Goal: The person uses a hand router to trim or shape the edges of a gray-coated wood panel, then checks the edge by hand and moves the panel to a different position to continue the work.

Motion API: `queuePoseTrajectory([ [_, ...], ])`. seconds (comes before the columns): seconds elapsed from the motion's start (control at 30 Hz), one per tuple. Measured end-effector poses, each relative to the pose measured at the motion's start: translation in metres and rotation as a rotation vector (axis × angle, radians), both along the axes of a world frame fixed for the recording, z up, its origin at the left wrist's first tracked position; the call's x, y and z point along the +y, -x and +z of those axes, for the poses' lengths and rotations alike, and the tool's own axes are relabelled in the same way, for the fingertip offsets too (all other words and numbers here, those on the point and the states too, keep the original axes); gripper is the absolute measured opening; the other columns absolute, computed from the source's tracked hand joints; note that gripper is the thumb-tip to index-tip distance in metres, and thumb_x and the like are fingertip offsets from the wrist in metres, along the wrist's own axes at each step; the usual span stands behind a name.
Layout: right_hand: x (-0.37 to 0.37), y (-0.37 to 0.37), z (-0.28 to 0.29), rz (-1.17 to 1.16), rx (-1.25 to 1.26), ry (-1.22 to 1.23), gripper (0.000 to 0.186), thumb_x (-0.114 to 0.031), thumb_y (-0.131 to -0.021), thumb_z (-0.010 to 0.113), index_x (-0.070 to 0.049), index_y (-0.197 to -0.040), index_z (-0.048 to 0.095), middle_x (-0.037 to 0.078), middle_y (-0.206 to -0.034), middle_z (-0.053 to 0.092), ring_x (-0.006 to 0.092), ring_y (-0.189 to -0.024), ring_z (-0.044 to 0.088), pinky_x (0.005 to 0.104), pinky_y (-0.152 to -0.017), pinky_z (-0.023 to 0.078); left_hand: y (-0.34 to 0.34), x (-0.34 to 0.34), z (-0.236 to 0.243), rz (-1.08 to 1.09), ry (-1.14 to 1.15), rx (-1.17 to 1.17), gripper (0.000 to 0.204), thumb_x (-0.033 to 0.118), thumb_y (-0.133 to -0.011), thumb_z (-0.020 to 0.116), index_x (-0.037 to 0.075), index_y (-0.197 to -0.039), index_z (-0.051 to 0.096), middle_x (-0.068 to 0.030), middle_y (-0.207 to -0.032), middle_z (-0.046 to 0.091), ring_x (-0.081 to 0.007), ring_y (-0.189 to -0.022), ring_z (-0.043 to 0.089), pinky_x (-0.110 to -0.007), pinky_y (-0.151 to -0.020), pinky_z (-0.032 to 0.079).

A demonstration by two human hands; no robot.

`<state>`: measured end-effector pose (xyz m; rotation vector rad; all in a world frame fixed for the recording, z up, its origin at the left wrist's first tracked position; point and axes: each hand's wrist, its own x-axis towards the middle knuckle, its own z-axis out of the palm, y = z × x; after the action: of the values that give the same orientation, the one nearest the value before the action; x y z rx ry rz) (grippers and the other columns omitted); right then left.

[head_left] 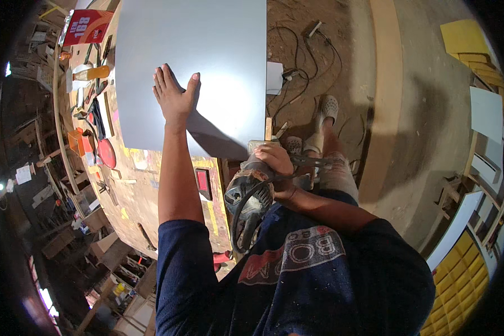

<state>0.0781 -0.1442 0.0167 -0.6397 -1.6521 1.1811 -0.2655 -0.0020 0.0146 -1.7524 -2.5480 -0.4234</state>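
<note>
My left hand [176,102] lies on a large, smooth grey-white panel [224,45], fingers stretched out and thumb apart. At the panel's near right corner, my right hand [276,158] is wrapped over the top of a corded power tool [250,193]. The tool has a round, dusty motor housing, and its exact kind does not show clearly. A dark cable loops over its housing. The tool's front reaches the panel's edge; its underside is hidden. The panel rests on a paint-stained wooden workbench [145,196].
Along the bench's left side are a yellow-brown bottle [92,73], a red round lid [107,153], a red printed sign [88,27] and several hand tools. Cables [305,67] lie on the dirt floor at right, beside a long wooden plank [383,106]. Yellow padded panels [459,280] stand far right.
</note>
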Motion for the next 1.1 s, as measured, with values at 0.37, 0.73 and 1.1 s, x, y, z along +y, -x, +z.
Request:
queuePoseTrajectory([
  [0.37,0.065,0.017,-0.001,-0.098,-0.024,-0.072,0.053,-0.031,-0.090,0.084,-0.006,-0.132,0.065,0.016,-0.125,0.072,0.0363,-0.116,0.071,0.0476,-0.102,0.055,0.029,0.025,-0.007,0.041,0.006,0.004,0.119,0.084,-0.092,0.062,0.002,-0.170,0.029,-0.0305,-0.175,0.026,-0.0449,-0.165,0.020,-0.061,-0.133,0.014],
  [0.73,0.181,0.038,0.023,-0.341,-0.093,-0.248,0.069,-0.029,-0.071,0.094,-0.007,-0.127,0.061,0.013,-0.101,0.072,0.0351,-0.090,0.073,0.0450,-0.079,0.058,0.045,0.045,-0.010,0.071,0.035,0.046,0.113,0.081,-0.096,0.058,0.005,-0.173,0.025,-0.0276,-0.177,0.024,-0.0430,-0.167,0.018,-0.059,-0.134,0.014],
  [1.1,0.313,0.052,0.013,-0.382,-0.288,-0.354,0.073,-0.038,-0.071,0.098,-0.001,-0.128,0.071,0.018,-0.122,0.074,0.0352,-0.113,0.073,0.0432,-0.101,0.061,0.044,0.045,-0.010,0.021,0.025,0.032,0.114,0.076,-0.095,0.063,0.000,-0.171,0.027,-0.0338,-0.175,0.025,-0.0482,-0.165,0.020,-0.062,-0.132,0.015],
])
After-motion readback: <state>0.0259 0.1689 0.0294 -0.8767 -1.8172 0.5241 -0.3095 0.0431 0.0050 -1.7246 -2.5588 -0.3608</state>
